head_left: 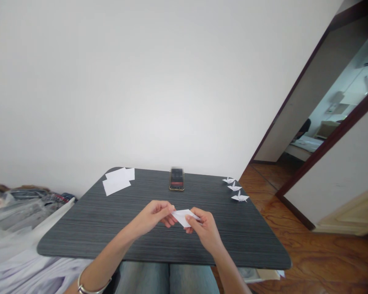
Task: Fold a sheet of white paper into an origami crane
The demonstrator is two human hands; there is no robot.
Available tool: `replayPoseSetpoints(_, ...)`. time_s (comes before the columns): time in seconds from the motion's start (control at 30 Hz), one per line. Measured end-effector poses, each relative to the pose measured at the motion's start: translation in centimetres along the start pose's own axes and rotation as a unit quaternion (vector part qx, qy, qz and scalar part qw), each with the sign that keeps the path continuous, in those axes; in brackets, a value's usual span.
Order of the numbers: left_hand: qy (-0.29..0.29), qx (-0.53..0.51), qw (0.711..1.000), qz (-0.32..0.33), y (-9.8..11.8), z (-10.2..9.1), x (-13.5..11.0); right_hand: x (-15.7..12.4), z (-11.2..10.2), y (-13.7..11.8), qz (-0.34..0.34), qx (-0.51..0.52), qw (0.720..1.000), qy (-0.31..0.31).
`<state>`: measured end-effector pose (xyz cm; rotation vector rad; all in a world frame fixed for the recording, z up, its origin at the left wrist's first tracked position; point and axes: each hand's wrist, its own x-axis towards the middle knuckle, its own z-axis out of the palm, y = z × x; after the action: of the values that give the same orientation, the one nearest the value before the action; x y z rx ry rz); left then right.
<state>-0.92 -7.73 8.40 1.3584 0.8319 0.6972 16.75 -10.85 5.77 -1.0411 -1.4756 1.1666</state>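
Note:
A small piece of folded white paper (182, 217), shaped like a diamond, is held between my two hands above the front half of the dark table. My left hand (159, 213) pinches its left corner between thumb and fingers. On the right side my right hand (204, 228) grips it, the thumb lying on top and the fingers underneath. Part of the paper is hidden behind the right thumb. Three folded paper cranes (239, 197) stand in a row at the table's right edge. Several white paper sheets (117, 181) lie overlapping at the back left.
A phone (177, 179) stands upright at the back middle of the dark striped table (110, 228). Behind it rises a white wall (159, 90). Bundled clothes and fabric (24, 220) lie at the left. A doorway and wooden floor (334, 253) are on the right.

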Motion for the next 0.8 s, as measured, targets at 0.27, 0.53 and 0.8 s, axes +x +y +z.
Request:
replayPoseSetpoints(0.27, 0.023, 0.052, 0.998, 0.013, 0.0, 1.5, 0.7, 0.1, 0.2, -0.1, -0.005, -0.01, 1.0, -0.015)
replayPoseSetpoints(0.53, 0.035, 0.06, 0.997, 0.043, 0.2, 1.7, 0.5, 0.2, 0.2, 0.5, -0.036, -0.015, 0.999, -0.02)
replayPoseSetpoints(0.8, -0.028, 0.043, 0.999, 0.013, -0.1, 0.9, 0.5, 0.2, -0.1, 1.2, -0.049, -0.054, 0.997, -0.006)
